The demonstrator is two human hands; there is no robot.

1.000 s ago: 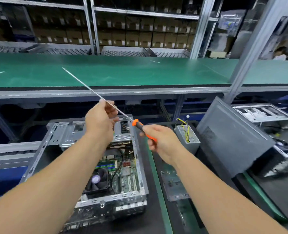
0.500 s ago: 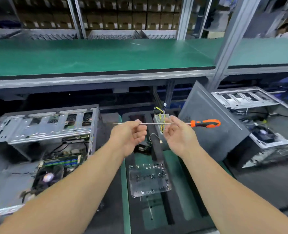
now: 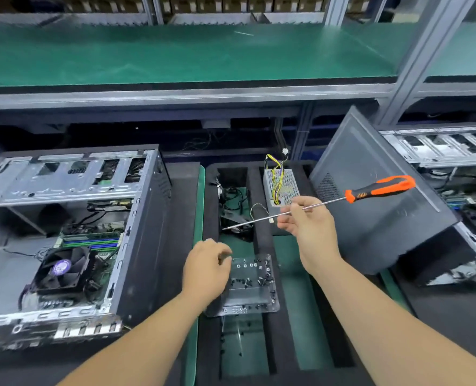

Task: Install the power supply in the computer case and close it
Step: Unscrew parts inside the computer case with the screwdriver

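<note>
The open computer case (image 3: 136,232) lies at the left, its fan and motherboard showing. A perforated metal power supply (image 3: 283,186) with yellow wires stands at the back of the middle tray. My right hand (image 3: 308,221) pinches the long shaft of an orange-handled screwdriver (image 3: 379,189), handle pointing up right. My left hand (image 3: 206,267) hovers with curled fingers at the left edge of a clear screw tray (image 3: 253,296); whether it holds a screw is hidden. The grey side panel (image 3: 370,207) leans at the right.
A second open case (image 3: 454,151) sits behind the leaning panel at far right. Black cables (image 3: 232,199) lie in the foam tray's compartment. A green shelf (image 3: 175,54) spans overhead at the back. Green mat strips run between the black foam ribs.
My left hand let go of the screwdriver shaft and dropped down to the screw tray. My right hand keeps the shaft, now tilted up to the right. The view shifted slightly down.
</note>
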